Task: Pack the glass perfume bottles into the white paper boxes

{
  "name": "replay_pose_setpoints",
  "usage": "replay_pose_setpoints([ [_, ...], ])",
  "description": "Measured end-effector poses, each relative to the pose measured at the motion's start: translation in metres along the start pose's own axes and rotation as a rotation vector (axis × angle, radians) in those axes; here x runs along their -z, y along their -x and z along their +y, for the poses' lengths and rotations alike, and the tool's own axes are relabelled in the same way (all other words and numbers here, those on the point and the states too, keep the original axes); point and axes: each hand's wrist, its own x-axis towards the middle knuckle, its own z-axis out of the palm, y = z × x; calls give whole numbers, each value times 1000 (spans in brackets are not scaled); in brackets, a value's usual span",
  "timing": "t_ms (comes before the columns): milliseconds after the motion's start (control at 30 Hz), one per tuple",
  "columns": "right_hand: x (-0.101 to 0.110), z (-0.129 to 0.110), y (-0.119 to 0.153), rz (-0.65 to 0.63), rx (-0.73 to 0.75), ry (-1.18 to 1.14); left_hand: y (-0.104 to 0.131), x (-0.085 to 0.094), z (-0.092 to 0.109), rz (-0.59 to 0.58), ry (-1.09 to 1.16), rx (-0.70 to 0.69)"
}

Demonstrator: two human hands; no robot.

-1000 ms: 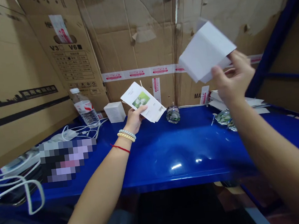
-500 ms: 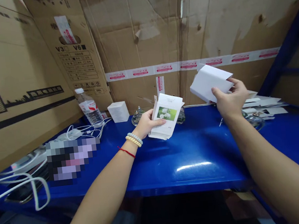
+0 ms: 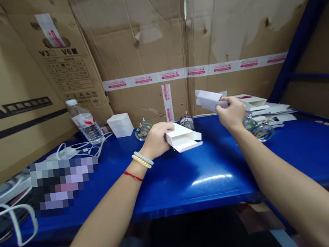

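Note:
My left hand [image 3: 158, 139] grips a white carton [image 3: 182, 134] just above the blue table. The carton's near end gapes toward me with its flaps spread, and its inside looks hollow. Further right, my right hand [image 3: 232, 111] pinches a folded white cardboard insert [image 3: 208, 99], raised over the table. Behind my left hand stand small glass bottles [image 3: 143, 130] with pointed metal tops. Another dark-topped glass bottle [image 3: 186, 120] is partly hidden behind the carton. More glass bottles [image 3: 262, 131] rest beside my right forearm.
A closed white box [image 3: 120, 125] and a water bottle [image 3: 85, 122] stand at the back left. White cables [image 3: 22, 207] and a pixelated item lie on the left. Flattened white cartons [image 3: 272, 109] are piled at the right. Cardboard walls [image 3: 143, 42] enclose the blue table [image 3: 172, 190].
My left hand has turned the carton from its printed face to its open end. The insert in my right hand has come lower and tilted. The view has shifted right.

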Motion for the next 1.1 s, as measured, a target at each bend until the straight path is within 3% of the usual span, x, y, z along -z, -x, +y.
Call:
replay_pose_setpoints([
  [100,-3,3,5,-110,91,62,-1,-2,1,38,-42,-28],
  [333,-7,11,20,-381,248,389,-3,3,12,47,128,116],
  [500,1,-1,14,-756,231,504,-2,4,14,25,121,126],
  [567,6,-8,11,-846,170,509,-2,3,13,28,121,124],
  [633,11,-16,9,-803,130,481,-1,2,12,43,135,123],
  [700,14,-24,11,-678,137,333,0,0,10,54,147,121],
  [800,16,-35,18,-590,180,-167,1,-3,9,72,140,136],
  [900,16,-47,29,-665,187,-592,1,-7,12,164,134,203],
  [1000,15,-58,42,-742,190,-714,-2,-10,17,302,147,354],
  [1100,12,-68,54,-721,268,-630,-5,-12,20,382,255,464],
])
